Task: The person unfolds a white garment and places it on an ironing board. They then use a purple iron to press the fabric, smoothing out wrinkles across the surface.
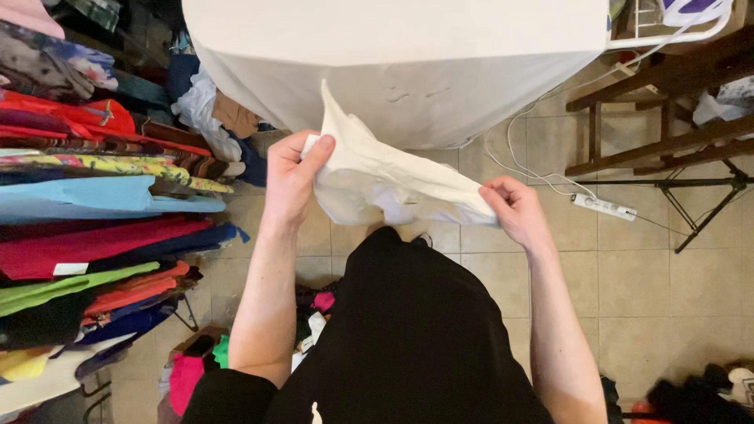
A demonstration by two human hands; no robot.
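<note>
A crumpled piece of white cotton cloth (385,184) hangs in the air in front of the person's black top, just below the edge of a white-covered ironing board (408,71). The left hand (292,177) is closed on the cloth's upper corner, thumb pressed over the fabric. The right hand (514,208) pinches the opposite edge with curled fingers. To the left hang brightly coloured garments on a rack (86,212). A white power strip (603,207) lies on the beige tiled floor (644,290) to the right.
</note>
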